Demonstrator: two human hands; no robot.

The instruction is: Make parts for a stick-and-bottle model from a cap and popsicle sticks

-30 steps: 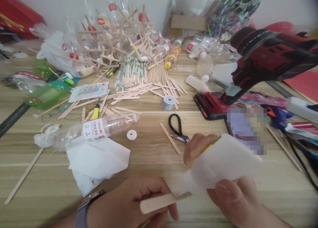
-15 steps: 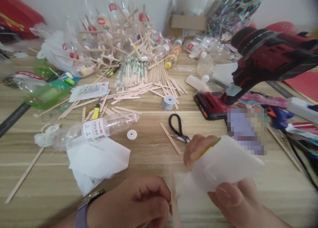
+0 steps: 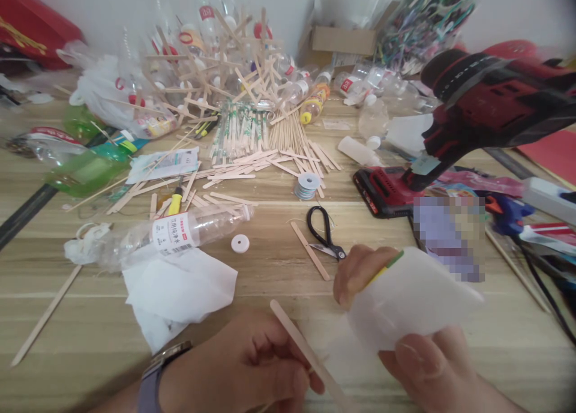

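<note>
My left hand, with a watch on its wrist, pinches a thin stick low in the view. A flat wooden craft stick slants across its fingertips, and the thin stick meets it there. Wrapped round a whitish translucent bottle is my right hand, thumb below and fingers at the upper left. The bottle is tilted, its lower left end blurred near the craft stick. Just beyond the right fingers lie black-handled scissors and another craft stick.
A clear water bottle and white paper lie at the left. A spool and white cap sit mid-table. A red drill stands right; craft sticks and bottles are heaped behind.
The craft stick at my left fingertips has turned from nearly upright to slanting, its top now further left. My right hand and the bottle have shifted very slightly right.
</note>
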